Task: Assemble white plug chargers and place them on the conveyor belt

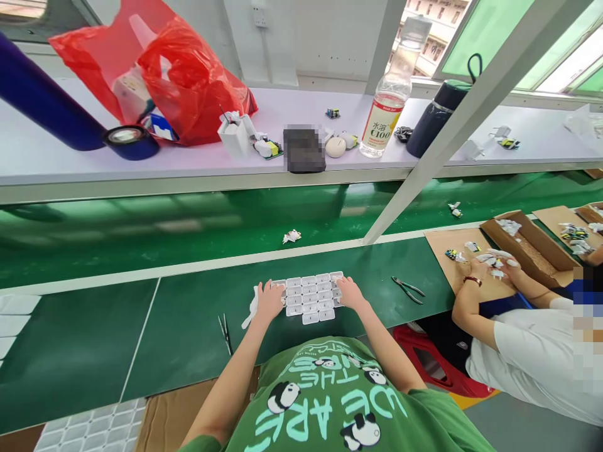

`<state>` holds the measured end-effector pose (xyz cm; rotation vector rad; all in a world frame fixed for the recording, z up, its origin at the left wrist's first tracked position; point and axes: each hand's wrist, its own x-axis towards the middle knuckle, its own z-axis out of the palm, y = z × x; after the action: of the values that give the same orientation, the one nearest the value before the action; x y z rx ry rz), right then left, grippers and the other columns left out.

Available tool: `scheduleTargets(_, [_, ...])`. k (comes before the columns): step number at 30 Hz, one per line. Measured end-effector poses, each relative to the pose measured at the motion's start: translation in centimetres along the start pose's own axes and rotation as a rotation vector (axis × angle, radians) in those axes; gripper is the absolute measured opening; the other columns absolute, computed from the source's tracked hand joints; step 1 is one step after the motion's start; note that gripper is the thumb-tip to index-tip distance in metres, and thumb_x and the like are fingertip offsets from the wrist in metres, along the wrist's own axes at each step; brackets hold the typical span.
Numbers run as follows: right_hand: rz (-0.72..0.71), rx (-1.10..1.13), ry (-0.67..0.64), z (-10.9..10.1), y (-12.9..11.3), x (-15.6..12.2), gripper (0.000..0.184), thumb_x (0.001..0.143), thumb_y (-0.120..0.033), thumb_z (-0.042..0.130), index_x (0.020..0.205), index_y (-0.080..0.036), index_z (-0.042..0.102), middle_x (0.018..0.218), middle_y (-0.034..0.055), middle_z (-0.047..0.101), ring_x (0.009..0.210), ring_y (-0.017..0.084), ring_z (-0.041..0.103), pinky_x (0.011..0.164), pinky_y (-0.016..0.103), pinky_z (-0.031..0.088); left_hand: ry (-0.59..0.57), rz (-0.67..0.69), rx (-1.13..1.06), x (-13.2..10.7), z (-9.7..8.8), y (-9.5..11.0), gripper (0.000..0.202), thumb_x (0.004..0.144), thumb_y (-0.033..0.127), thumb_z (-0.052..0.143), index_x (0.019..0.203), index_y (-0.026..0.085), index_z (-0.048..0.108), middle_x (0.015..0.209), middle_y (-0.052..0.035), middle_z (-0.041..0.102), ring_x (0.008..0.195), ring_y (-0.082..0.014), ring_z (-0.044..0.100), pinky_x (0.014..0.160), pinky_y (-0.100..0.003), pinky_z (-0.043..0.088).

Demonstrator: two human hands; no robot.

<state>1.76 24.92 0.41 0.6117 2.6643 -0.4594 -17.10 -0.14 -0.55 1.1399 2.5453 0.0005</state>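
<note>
Lower centre: left hand (270,301), right hand (350,292) flank grid of white rectangular plastic casings (309,290); fingers at edges, cannot tell if grasping; likely aligning; calls for even side pressure.

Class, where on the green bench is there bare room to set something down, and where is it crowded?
On the bench, one wide free patch lies between the white sheets and white line, another between that line and the tweezers, a smaller one between the right hand and pliers. Crowded: white trays fill the space between right and left hand.
</note>
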Motion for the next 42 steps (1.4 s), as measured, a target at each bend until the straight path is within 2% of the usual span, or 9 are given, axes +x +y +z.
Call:
scheduleTargets(12, [-0.008, -0.029, -0.011, -0.6, -0.3, 0.0, 0.050, 0.072, 0.002, 0.066, 0.119, -0.017, 0.061, 0.120, 0.0109, 0.065, 0.108, 0.027, 0.054, 0.084, 0.032, 0.044, -0.002, -0.026, -0.060, 0.0, -0.2, 0.9, 0.048, 0.079, 0.002, 0.050, 0.122, 0.016, 0.068, 0.126, -0.0177, 0.072, 0.152, -0.0375, 0.035, 0.125, -0.063, 0.017])
scheduleTargets(18, [0.006, -0.037, -0.035, -1.7, -0.7, -1.0, 0.050, 0.072, 0.004, 0.061, 0.117, -0.017, 0.061, 0.120, 0.0111, 0.065, 0.111, 0.027, 0.052, 0.087, 0.033, 0.044, 0.055, -0.080, -0.098, -2.0, -1.5, 0.8, 0.048, 0.080, 0.006, 0.053, 0.125, 0.020, 0.065, 0.128, -0.0154, 0.070, 0.154, -0.0349, 0.032, 0.125, -0.061, 0.018])
scheduleTargets(20, [0.010, -0.012, 0.002, -2.2, -0.7, -1.9, 0.047, 0.073, 0.004, 0.058, 0.116, -0.016, 0.061, 0.120, 0.0119, 0.064, 0.111, 0.027, 0.052, 0.090, 0.034, 0.044, 0.101, -0.125, -0.127, -3.4, -1.7, 0.8, 0.044, 0.082, 0.009, 0.054, 0.123, 0.019, 0.065, 0.126, -0.0156, 0.069, 0.149, -0.0337, 0.040, 0.124, -0.056, 0.022])
scheduleTargets(22, [0.019, 0.033, 0.064, -2.4, -0.7, -3.1, 0.043, 0.076, 0.001, 0.057, 0.115, -0.016, 0.060, 0.123, 0.0131, 0.063, 0.114, 0.027, 0.052, 0.093, 0.034, 0.044, 0.099, -0.161, -0.160, -5.0, -1.6, 1.1, 0.038, 0.084, 0.014, 0.055, 0.121, 0.017, 0.065, 0.120, -0.0159, 0.070, 0.134, -0.0330, 0.054, 0.118, -0.050, 0.033])
scheduleTargets(25, [0.036, 0.100, 0.104, -2.1, -1.0, -5.0, 0.033, 0.082, -0.004, 0.055, 0.112, -0.017, 0.061, 0.125, 0.0135, 0.062, 0.119, 0.027, 0.052, 0.092, 0.032, 0.044, -0.014, -0.151, -0.222, -7.1, -0.8, 2.1, 0.033, 0.088, 0.017, 0.054, 0.119, 0.017, 0.065, 0.109, -0.0130, 0.069, 0.109, -0.0298, 0.065, 0.096, -0.040, 0.048])
scheduleTargets(28, [0.043, 0.103, 0.015, -1.3, -1.9, -6.6, 0.023, 0.088, -0.008, 0.053, 0.106, -0.019, 0.062, 0.123, 0.0124, 0.064, 0.115, 0.025, 0.056, 0.086, 0.029, 0.044, -0.146, -0.114, -0.272, -8.4, -0.1, 3.4, 0.032, 0.089, 0.016, 0.052, 0.119, 0.020, 0.064, 0.110, -0.0105, 0.069, 0.100, -0.0256, 0.066, 0.085, -0.034, 0.048])
scheduleTargets(35, [-0.064, 0.007, -0.220, 0.4, -4.6, -7.7, 0.015, 0.094, -0.018, 0.055, 0.103, -0.021, 0.067, 0.108, 0.0102, 0.073, 0.099, 0.024, 0.067, 0.075, 0.028, 0.042, -0.275, -0.039, -0.267, -8.0, -0.3, 5.4, 0.030, 0.091, 0.017, 0.048, 0.116, 0.023, 0.065, 0.110, -0.0087, 0.072, 0.101, -0.0246, 0.068, 0.080, -0.030, 0.047])
scheduleTargets(39, [-0.073, -0.041, -0.266, 0.8, -4.8, -7.1, 0.018, 0.092, -0.015, 0.057, 0.104, -0.022, 0.068, 0.106, 0.0099, 0.076, 0.099, 0.025, 0.070, 0.075, 0.028, 0.043, -0.377, 0.128, -0.237, -6.7, -0.5, 6.5, 0.030, 0.088, 0.015, 0.051, 0.111, 0.026, 0.067, 0.115, -0.0070, 0.075, 0.110, -0.0259, 0.068, 0.082, -0.029, 0.048])
scheduleTargets(42, [-0.040, -0.078, -0.275, 1.0, -4.6, -6.7, 0.023, 0.090, -0.013, 0.057, 0.107, -0.022, 0.069, 0.107, 0.0106, 0.076, 0.099, 0.025, 0.071, 0.074, 0.028, 0.044, -0.401, 0.152, -0.206, -5.8, -0.2, 7.3, 0.025, 0.089, 0.016, 0.051, 0.103, 0.025, 0.070, 0.111, -0.0087, 0.077, 0.108, -0.0277, 0.070, 0.083, -0.031, 0.049])
